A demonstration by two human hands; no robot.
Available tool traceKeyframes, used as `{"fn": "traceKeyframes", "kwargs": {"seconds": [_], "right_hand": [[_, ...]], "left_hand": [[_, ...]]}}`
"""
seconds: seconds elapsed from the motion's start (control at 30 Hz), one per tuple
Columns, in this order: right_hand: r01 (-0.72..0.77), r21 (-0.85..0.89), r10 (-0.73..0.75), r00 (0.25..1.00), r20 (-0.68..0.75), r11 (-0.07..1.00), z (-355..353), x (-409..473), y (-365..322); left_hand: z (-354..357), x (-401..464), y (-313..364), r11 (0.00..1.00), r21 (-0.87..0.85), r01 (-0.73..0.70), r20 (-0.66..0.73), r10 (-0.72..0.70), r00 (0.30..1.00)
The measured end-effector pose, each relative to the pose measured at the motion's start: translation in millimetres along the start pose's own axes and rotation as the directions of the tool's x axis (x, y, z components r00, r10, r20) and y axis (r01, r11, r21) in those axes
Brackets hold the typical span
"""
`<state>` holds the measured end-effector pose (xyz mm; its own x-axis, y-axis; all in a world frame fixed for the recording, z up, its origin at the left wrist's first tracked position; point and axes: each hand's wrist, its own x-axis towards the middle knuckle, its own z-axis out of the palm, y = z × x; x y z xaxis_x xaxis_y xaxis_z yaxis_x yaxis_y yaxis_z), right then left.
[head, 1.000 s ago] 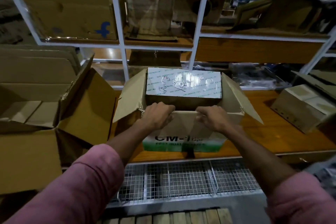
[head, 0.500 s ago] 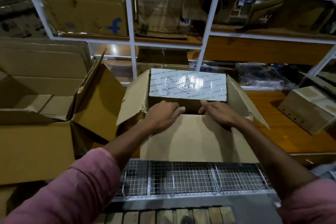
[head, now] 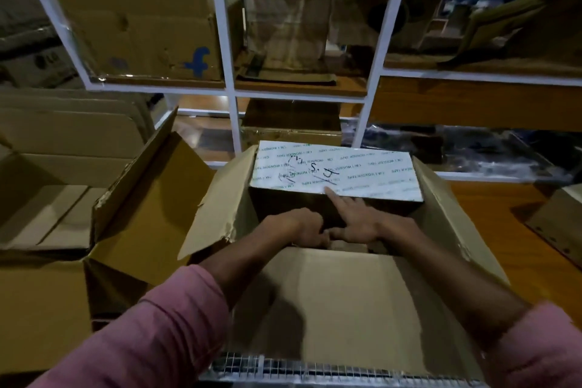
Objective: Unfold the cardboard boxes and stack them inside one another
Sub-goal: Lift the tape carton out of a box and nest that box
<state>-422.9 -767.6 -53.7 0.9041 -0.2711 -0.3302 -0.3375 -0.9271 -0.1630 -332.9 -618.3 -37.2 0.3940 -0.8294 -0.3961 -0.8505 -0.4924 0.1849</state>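
In the head view, the open brown cardboard box with a white printed far flap (head: 333, 302) stands directly in front of the person, on the edge of the wooden shelf (head: 491, 208). Its near flap is folded down toward the person and its side flaps stand outward. Both hands are inside its mouth, low and close to the far wall.

The left hand (head: 304, 228) has its fingers curled downward into the box; what they grip is hidden, so I cannot tell if it holds something. The right hand (head: 354, 219) lies just beside it, touching it at the thumb side, with the fingers mostly straight and the index finger reaching up to the lower edge of the white flap.

The long axis of this box runs left to right. The larger open brown cardboard box (head: 94, 220) stands on the left, with one flap touching the smaller box. I judge that the smaller box must next travel left into it, and the left hand is nearer to that side.
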Motion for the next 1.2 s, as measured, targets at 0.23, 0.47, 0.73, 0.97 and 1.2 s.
{"fn": "traceKeyframes", "kwargs": {"seconds": [0.23,0.47,0.73,0.97,1.2], "right_hand": [[0.15,0.181,0.003,0.762,-0.647,0.972,-62.3,19.8,34.3],[-0.026,0.092,0.071,0.846,-0.529,0.995,-65.7,85.2,70.3],[-0.023,-0.01,0.012,0.769,-0.639,1.0,-50.2,121.8,97.5],[-0.096,0.045,0.103,0.78,-0.617,0.994,-56.7,136.9,116.5],[0.047,0.144,0.077,0.667,-0.741,0.988,-57.9,113.4,95.6]], "left_hand": [[-33.5,49.2,-12.6,0.995,0.024,0.097,-0.66,-0.057,0.749],[-54.5,107.9,-36.6,0.99,-0.029,0.14,-0.602,-0.129,0.788],[-45.4,137.7,-44.1,0.981,-0.028,0.19,-0.445,-0.183,0.877],[-54.1,138.1,-44.6,0.982,-0.033,0.183,-0.427,-0.18,0.886],[-53.6,107.3,-40.0,0.989,-0.032,0.142,-0.548,-0.136,0.825]]}}
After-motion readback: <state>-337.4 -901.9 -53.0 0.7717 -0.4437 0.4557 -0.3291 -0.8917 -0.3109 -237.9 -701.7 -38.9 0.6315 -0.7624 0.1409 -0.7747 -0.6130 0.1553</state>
